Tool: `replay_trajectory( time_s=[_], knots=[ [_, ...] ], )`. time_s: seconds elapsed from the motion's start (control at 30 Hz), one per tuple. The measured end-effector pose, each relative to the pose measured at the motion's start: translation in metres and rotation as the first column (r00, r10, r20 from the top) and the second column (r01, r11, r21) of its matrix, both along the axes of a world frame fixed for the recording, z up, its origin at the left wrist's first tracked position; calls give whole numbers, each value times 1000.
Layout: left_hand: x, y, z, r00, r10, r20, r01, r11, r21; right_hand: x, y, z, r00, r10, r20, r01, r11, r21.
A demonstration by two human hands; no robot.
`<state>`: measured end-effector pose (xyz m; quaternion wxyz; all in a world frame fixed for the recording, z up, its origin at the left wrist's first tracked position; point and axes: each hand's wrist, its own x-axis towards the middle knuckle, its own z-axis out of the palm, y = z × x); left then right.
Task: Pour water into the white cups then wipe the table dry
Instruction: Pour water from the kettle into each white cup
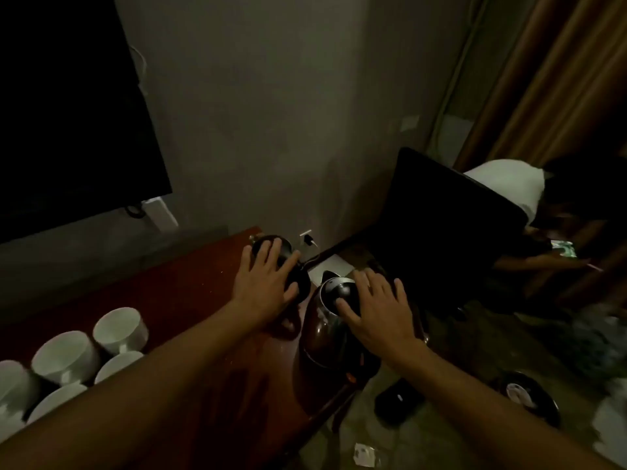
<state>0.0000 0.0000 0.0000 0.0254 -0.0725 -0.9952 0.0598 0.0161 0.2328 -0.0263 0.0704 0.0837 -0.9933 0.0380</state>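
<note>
Left hand [268,276]: fingers straight and spread, laid over the top of the far kettle [303,286], gripping nothing
Right hand [376,310]: also spread flat, thumb on the shiny lid of the near kettle [324,330] – no hold on a handle that I can see
Kettles: both at the far right end of the table [190,286], the near one close to its right edge
White cups [68,354]: clustered at the near left, well apart from the kettles; too dim to tell if they stand mouth up
Step, as I judge it: settling on a kettle and taking it up
Do it well: wrap your fingers fully round one handle before lifting, raise it straight up, keep the spout level while you carry it left
Watch: the table edge beside the near kettle – don't nudge it rightward
</note>
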Motion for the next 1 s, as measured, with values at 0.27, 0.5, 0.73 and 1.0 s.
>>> replay_trajectory(
  time_s=[0.27,0.5,0.73,1.0],
  knots=[
    [-14,17,-8,985,-167,46,166,986,16,25,14,-8,993,-104,64,105,994,-11],
    [-22,20,-26,911,-411,26,407,909,94,39,9,-12,986,-162,37,165,979,-118],
    [-29,15,-41,838,-543,51,538,839,83,46,5,-17,985,-163,58,171,964,-204],
    [-45,32,-37,768,-636,78,637,771,19,48,6,-14,975,-154,162,188,956,-223]
  ],
)
